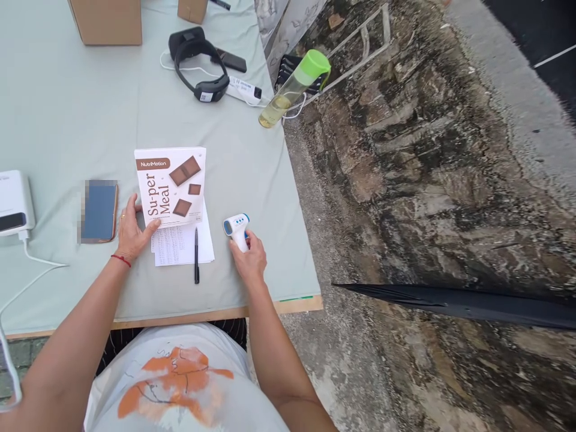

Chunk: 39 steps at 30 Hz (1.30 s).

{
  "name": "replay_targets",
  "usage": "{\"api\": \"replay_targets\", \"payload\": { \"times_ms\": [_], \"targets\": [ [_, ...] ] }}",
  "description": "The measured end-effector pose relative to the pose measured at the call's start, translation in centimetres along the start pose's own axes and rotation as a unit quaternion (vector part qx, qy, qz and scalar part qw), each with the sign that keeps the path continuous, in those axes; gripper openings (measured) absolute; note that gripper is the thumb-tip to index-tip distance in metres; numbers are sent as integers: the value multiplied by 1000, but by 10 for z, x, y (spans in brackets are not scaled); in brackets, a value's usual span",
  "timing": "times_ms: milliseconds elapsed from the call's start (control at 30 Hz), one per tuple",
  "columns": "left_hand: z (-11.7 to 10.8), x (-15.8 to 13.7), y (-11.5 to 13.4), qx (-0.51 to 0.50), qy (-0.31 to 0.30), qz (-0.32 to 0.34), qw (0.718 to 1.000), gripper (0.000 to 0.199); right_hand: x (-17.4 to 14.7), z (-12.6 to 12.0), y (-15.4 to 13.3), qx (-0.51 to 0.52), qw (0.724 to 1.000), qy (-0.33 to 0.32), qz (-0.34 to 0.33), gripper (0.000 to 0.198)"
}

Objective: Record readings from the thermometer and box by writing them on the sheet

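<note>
My left hand point(131, 231) grips the lower left corner of a white and brown NutriMotion "Su-per Meal" box point(155, 180), thumb on its front and fingers along its side. Under the box's lower end lie printed paper sheets point(173, 252), with a black pen point(196, 258) across them. To the right of the sheets, my right hand point(251, 257) is closed around the handle of a white and blue infrared thermometer point(238, 228). Its head points up and to the left, and its small screen is too small to read.
Left of the box are a dark blue phone point(99, 213) and a white power bank point(15, 204) with a cable. Farther back lie a black headset point(198, 66), a green-capped bottle point(292, 90) tilted at the table's right edge, and a cardboard box point(108, 21).
</note>
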<state>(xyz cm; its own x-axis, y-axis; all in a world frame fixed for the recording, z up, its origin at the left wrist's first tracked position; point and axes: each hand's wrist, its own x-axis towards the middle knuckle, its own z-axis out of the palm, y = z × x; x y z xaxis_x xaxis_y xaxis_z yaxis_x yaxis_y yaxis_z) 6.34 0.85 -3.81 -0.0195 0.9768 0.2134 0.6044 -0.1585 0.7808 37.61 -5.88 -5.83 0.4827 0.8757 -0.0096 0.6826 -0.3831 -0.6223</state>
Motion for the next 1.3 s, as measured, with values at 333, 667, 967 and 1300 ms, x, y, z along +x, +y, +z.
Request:
{"api": "replay_targets", "payload": {
  "times_ms": [333, 667, 967, 1300],
  "targets": [
    [3, 0, -2, 25, 7, 63, 998, 91, -39, 22, -40, 129, 976, -87, -153, 31],
    [4, 1, -4, 37, -3, 65, 997, 89, -40, 31, -53, 76, 967, -133, -206, 36],
    [5, 1, -7, 55, -32, 37, 997, 86, -53, 19, -32, 282, 925, -158, -198, 34],
    [11, 5, 7, 124, -61, -22, 990, 136, -69, 29, -55, 327, 918, -142, -175, 28]
  ]
}}
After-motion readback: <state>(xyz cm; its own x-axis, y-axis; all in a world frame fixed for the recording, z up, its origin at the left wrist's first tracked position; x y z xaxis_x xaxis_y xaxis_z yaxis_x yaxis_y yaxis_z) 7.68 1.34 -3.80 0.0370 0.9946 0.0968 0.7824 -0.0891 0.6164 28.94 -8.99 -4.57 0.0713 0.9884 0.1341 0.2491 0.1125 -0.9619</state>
